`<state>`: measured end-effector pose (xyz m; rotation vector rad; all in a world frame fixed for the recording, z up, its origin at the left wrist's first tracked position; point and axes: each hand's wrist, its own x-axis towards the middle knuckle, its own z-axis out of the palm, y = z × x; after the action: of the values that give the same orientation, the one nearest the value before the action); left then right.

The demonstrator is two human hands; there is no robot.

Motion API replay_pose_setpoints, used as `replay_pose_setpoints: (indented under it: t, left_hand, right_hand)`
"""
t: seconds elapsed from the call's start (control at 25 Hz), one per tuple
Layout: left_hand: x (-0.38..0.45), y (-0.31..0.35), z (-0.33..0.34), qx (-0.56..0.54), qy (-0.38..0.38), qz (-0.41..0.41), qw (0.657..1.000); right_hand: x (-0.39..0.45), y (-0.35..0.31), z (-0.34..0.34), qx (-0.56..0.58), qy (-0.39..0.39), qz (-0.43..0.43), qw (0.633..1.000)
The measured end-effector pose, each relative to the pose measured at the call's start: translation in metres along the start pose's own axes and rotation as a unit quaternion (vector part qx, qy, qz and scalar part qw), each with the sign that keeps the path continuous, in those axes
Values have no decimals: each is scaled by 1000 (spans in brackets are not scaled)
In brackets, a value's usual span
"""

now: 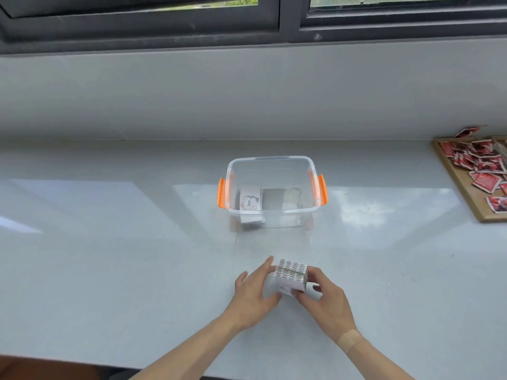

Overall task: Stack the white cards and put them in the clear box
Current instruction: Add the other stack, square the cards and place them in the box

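Note:
A thick stack of white cards (291,275) stands on edge on the white counter, near the front. My left hand (256,290) presses flat against its left side and my right hand (325,294) grips its right side and lower corner. The clear box (274,212) with orange handles sits farther back, lid off. Inside it, at the left, lies another pile of white cards (249,201) with the word "love" on top; the box's right half holds nothing.
A wooden tray (461,185) with several red cards lies at the right edge of the counter. A grey wall and dark window frame (247,31) rise behind the box. The counter's front edge runs just below my forearms.

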<state>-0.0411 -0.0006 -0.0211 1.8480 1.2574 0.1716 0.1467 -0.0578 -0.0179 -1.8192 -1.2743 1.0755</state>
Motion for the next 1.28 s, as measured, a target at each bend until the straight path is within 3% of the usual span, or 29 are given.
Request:
replay_pose_setpoints:
  t: [0.16, 0.48, 0.72, 1.0, 1.08, 1.2, 1.24, 1.28]
  left_hand:
    - [13, 3, -4, -115, 1, 14, 993]
    - [34, 24, -21, -212, -9, -7, 977]
    - [53, 69, -69, -293, 20, 16, 956]
    - [106, 113, -123, -348, 59, -22, 935]
    - [125, 115, -135, -339, 72, -44, 937]
    - [152, 109, -149, -346, 90, -88, 930]
    - [160, 106, -152, -344, 97, -105, 928]
    - [166, 103, -154, -336, 102, -125, 928]
  right_hand:
    - [14, -2, -12, 21, -40, 4, 999]
    - [54, -32, -57, 131, -153, 63, 977]
    - [97, -87, -96, 116, -209, 17, 971]
    - [168, -137, -116, 96, -219, -30, 970]
    - [185, -139, -112, 95, -167, -40, 980]
    - [204, -126, -101, 41, 97, -101, 989]
    - [209, -118, -98, -19, 159, -128, 979]
    - [213, -111, -94, -74, 173, -145, 971]
